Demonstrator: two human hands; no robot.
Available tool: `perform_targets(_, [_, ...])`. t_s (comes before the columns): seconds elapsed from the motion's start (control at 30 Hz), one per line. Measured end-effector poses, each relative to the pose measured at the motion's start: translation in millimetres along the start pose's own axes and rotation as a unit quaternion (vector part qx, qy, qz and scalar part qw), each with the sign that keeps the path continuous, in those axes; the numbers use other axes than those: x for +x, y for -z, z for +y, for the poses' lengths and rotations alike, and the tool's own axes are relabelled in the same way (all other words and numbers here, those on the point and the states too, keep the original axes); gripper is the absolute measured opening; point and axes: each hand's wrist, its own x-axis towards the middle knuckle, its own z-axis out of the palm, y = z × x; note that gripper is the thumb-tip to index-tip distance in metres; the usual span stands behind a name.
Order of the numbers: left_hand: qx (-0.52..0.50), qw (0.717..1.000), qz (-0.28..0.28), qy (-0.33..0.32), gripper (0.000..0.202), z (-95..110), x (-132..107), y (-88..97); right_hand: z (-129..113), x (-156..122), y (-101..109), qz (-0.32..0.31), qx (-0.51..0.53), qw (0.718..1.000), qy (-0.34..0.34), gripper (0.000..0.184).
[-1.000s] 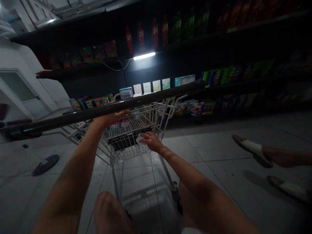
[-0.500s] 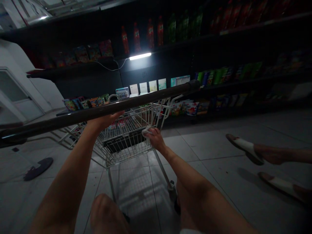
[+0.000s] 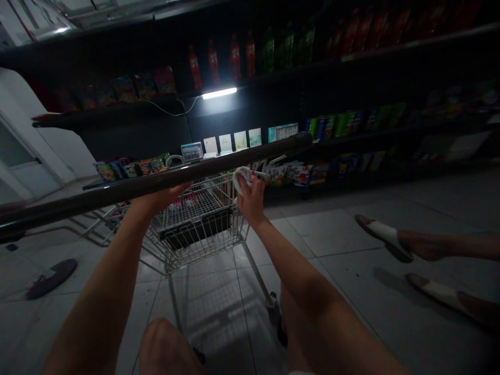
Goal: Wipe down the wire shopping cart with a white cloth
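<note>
Dark shelf unit (image 3: 152, 130) at back; wire cart (image 3: 195, 229) in front, w/ its handle bar (image 3: 219, 164) closest to the person. L hand (image 3: 156, 199) is just below the bar, partly hidden, so can't tell if its fingers grip anything. R hand (image 3: 252, 200) is at cart's upper R corner, fingers bunched on a white cloth (image 3: 237, 182), prob. against the wire. Cloth work on cart looks under way, prob. unfinished; which parts are done vs. left, can't tell, too dim.

Head view: forward and down, close over cart handle (image 3: 164, 178) (slightly tilted).
</note>
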Motion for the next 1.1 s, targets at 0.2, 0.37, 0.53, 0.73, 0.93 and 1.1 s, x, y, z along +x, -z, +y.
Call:
perform_targets(0.2, [-0.017, 1.000, -0.002, -0.001, 0.043, 6, 1, 3.2, 5, -92, -37, -0.085, 0.004, 0.991, -0.102, 0.072])
perform_targets(0.37, [-0.067, 0.997, 0.024, 0.022, 0.060, 15, 2, 9.7, 14, -112, -32, -0.138, 0.032, 0.985, -0.097, 0.067])
perform_targets(0.53, [-0.086, 0.996, 0.026, 0.026, 0.069, 17, 0, 11.7, 13, -113, -16, -0.160, 0.037, 0.984, -0.064, 0.064])
perform_targets(0.73, [-0.075, 0.996, 0.049, 0.020, 0.067, 17, 0, 13.1, -9, -39, 21, -0.079, 0.029, 0.994, -0.068, 0.067])
perform_targets(0.93, [-0.066, 0.996, 0.048, 0.019, 0.068, 17, -2, 14.5, -31, 68, 46, 0.029, 0.009, 0.999, -0.041, 0.057])
perform_targets(1.1, [-0.061, 0.996, 0.052, 0.028, 0.070, 19, -3, 16.4, -39, 45, 40, -0.013, -0.021, 0.997, -0.079, 0.050])
